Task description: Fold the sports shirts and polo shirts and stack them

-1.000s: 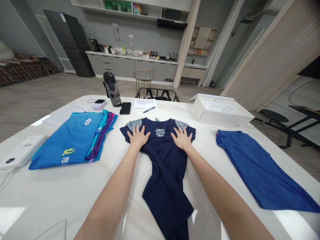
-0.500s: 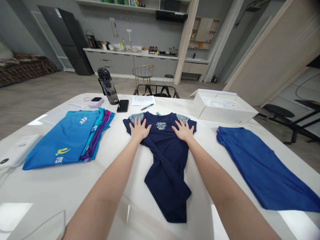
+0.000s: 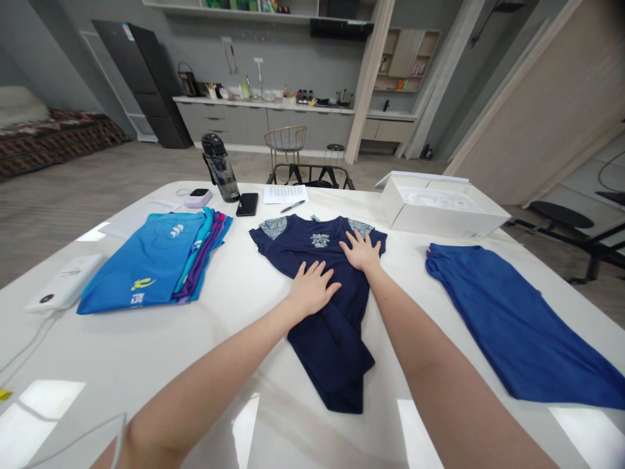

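A navy T-shirt with patterned shoulders and a pale chest print lies in front of me, its lower part twisted and folded over itself. My left hand rests on the middle of the shirt with fingers spread. Near the shirt's right shoulder, my right hand lies flat, fingers apart. Neither hand grips the cloth. To the left is a stack of folded shirts, blue on top with teal and purple edges below. A blue garment is spread on the right.
On the white table stand a water bottle and an open white box. A phone, a pen, a printed sheet and a lilac device lie at the back. A white power bank with a cable sits left.
My left hand has moved from the shirt's left shoulder down and right to its middle. My right hand stays near the right shoulder. The view has shifted slightly.
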`<state>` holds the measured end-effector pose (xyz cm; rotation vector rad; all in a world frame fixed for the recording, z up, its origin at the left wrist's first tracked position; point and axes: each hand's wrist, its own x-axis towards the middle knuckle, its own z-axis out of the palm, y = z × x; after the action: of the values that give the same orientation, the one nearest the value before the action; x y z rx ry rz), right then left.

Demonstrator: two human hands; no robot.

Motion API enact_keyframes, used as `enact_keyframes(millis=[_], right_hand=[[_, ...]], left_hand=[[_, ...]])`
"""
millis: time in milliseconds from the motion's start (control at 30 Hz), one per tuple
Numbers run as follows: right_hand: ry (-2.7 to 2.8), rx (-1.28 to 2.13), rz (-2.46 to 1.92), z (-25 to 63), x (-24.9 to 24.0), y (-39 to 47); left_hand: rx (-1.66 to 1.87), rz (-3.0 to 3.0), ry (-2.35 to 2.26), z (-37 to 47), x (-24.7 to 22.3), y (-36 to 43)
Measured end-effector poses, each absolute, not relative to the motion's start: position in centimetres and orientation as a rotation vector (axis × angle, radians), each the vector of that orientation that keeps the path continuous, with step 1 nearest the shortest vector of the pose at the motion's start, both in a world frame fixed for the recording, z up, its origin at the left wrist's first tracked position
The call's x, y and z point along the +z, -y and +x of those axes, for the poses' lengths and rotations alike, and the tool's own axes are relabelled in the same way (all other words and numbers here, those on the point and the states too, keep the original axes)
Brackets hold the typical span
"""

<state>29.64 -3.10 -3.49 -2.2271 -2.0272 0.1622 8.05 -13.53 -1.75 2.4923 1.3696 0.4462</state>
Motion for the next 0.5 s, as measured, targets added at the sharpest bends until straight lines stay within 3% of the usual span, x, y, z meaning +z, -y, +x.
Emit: enact_keyframes(millis=[233,500], right_hand=[[1.919,-0.149,-1.954,28.7,-1.6,5.5],[1.999,0.086,-1.567,27.7,-1.0,12.5]], left_hand=[[0.402,2.580,-1.492,8.1,-3.2,14.8],[0.349,2.628,-1.531,8.4,-3.5,14.7]])
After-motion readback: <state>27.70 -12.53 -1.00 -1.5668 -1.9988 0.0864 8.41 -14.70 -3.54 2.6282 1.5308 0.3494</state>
